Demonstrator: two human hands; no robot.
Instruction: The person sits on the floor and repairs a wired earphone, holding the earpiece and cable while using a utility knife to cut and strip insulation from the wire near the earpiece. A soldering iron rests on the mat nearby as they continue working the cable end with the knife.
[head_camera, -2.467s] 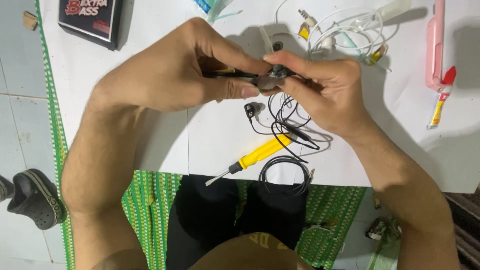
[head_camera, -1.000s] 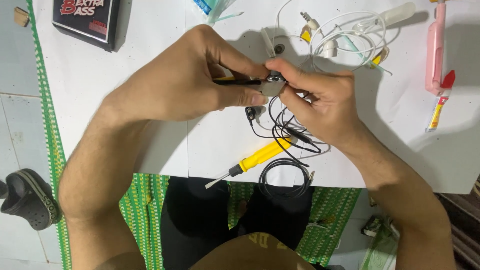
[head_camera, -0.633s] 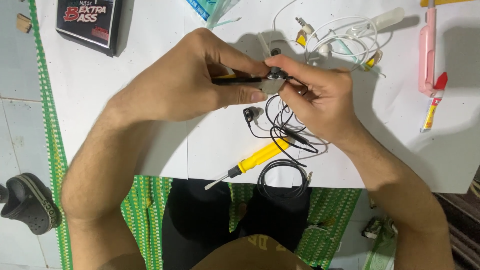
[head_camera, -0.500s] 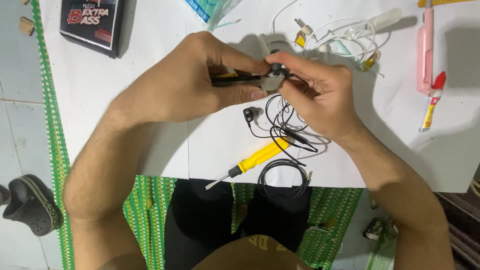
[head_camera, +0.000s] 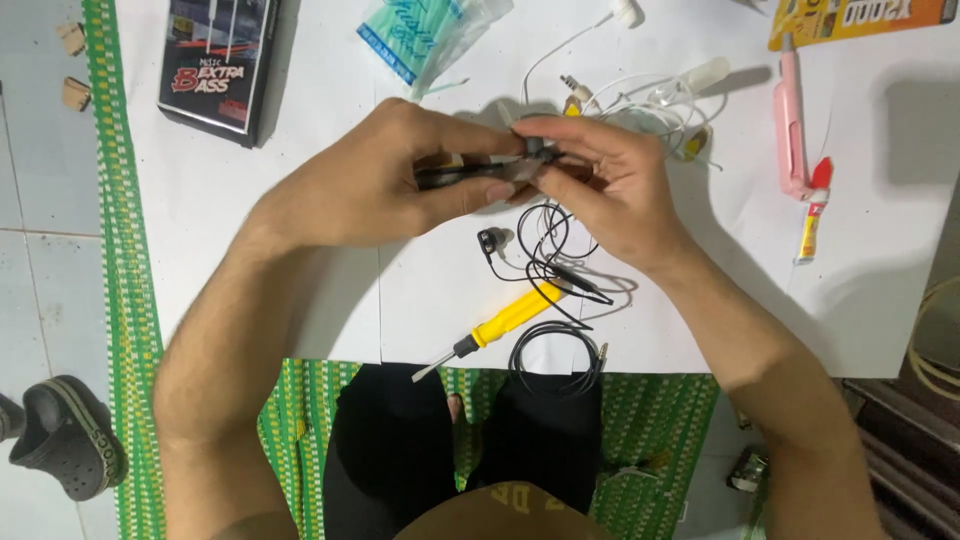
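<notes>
1. Since the earlier frames, both hands stay joined at the same place above the white sheet (head_camera: 300, 280).
2. We see the left hand (head_camera: 385, 185) closed on a thin dark tool (head_camera: 470, 172).
3. The right hand (head_camera: 605, 185) pinches a small black earpiece (head_camera: 535, 160); its cable (head_camera: 550, 250) hangs down.
4. A yellow screwdriver (head_camera: 505, 320) lies near the sheet's front edge; open room is at the left.

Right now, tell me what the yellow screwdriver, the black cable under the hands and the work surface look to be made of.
Yellow screwdriver: glossy yellow handle, probably plastic, with a black collar and a thin grey shaft that looks like metal.
Black cable: thin, limp loops with a dull finish, likely rubber or plastic sheathing.
Work surface: flat, matte white sheets with a straight seam, apparently paper or thin board.
</notes>
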